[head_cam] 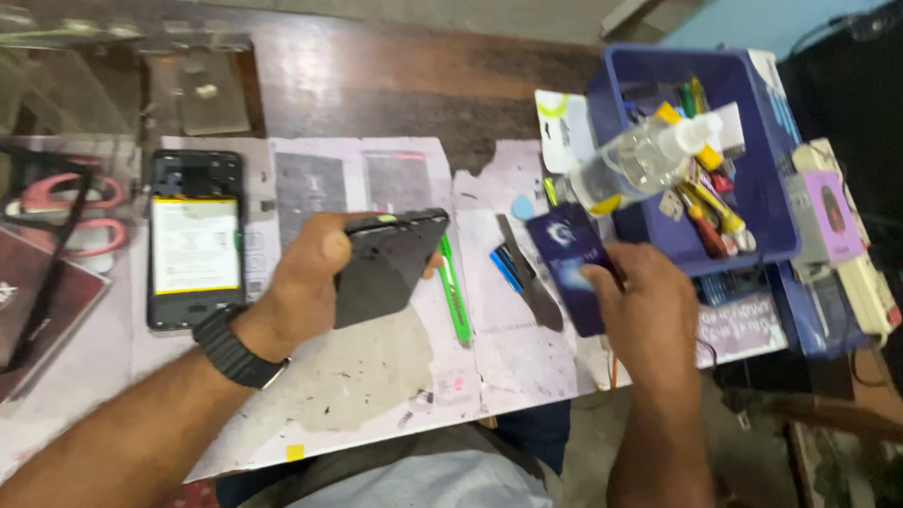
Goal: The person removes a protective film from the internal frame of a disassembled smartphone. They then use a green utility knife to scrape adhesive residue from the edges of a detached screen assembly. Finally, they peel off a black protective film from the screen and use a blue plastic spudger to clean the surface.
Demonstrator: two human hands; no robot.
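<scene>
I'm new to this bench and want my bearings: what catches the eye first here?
The left hand holds a tilted flat black phone panel at centre, while the right hand holds a dark blue plastic card beside it. Behind the card, a blue plastic bin holds tools and a clear spray bottle. At left an opened black phone lies flat.

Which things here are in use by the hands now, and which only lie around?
In use: black phone panel in left hand; blue card in right hand.

Lying about: opened phone, green cutter, clear bottle, blue bin of tools, scissors.
</scene>
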